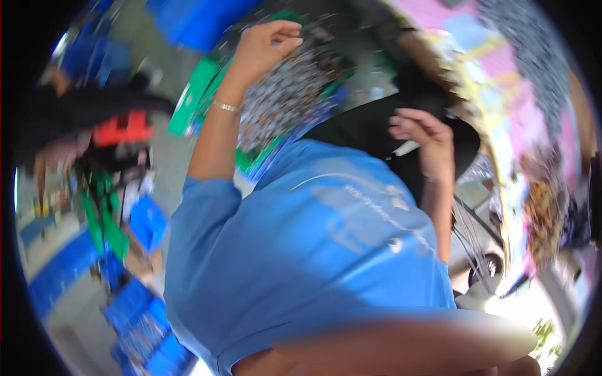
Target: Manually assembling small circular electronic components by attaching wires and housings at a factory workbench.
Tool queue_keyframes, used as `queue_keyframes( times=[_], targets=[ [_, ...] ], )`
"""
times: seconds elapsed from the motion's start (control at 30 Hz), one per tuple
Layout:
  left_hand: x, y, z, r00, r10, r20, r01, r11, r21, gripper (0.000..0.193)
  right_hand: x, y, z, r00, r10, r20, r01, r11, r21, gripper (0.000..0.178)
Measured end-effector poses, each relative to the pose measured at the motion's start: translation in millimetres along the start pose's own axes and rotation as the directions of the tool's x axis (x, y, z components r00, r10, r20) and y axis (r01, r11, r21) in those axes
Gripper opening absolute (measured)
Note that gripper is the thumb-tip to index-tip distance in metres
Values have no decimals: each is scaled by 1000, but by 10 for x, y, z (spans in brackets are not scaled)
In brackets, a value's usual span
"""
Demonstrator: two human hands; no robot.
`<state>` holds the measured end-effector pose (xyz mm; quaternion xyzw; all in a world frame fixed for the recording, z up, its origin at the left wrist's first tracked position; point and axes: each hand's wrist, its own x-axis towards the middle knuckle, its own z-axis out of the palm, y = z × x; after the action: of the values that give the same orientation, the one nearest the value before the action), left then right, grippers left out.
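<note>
My left hand point(266, 50) is raised over a green crate point(254, 161) full of many small grey parts point(276, 103). Its thumb and fingers are drawn together in a pinch; whatever might be between them is too small to make out. A thin metal bracelet point(226, 106) circles that wrist. In front of my dark-clad lap point(357, 128), my right hand point(433, 141) is closed with its fingers curled. A small whitish, pointed thing point(406, 148) shows below those fingers, apparently held there, its kind blurred.
A bright blue bin point(194, 22) stands beyond the crate. Another person's dark sleeve point(106, 103) reaches in at the left, near a red container point(123, 128). Blue crates point(141, 313) stand lower left. Patterned pink and yellow cloth point(495, 69) runs along the right, with a wheel point(486, 271) below.
</note>
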<state>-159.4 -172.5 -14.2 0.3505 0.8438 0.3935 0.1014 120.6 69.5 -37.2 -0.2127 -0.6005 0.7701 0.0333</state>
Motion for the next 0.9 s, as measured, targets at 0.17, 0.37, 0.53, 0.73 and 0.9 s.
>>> queue_keyframes(
  times=[0.17,0.37,0.53,0.73,0.9],
  targets=[
    [1030,1017,957,915,393,-88,-402,905,-137,27,-154,-7,-264,997,-42,-60,44,998,38,21],
    [2092,1942,1758,707,700,106,-707,699,103,25,-500,-152,-607,953,-67,-294,81,996,33,21],
    [2161,2339,1862,594,696,404,-805,508,307,15,-849,-380,-815,872,-167,-460,105,982,-158,22],
    [2094,2050,1949,536,767,352,-844,479,241,25,-1051,-642,-1077,526,-420,-740,-139,816,-562,21],
    [1485,2067,1835,762,608,223,-610,789,-70,25,-922,-582,-1220,458,-519,-722,-198,732,-652,19]
  ],
)
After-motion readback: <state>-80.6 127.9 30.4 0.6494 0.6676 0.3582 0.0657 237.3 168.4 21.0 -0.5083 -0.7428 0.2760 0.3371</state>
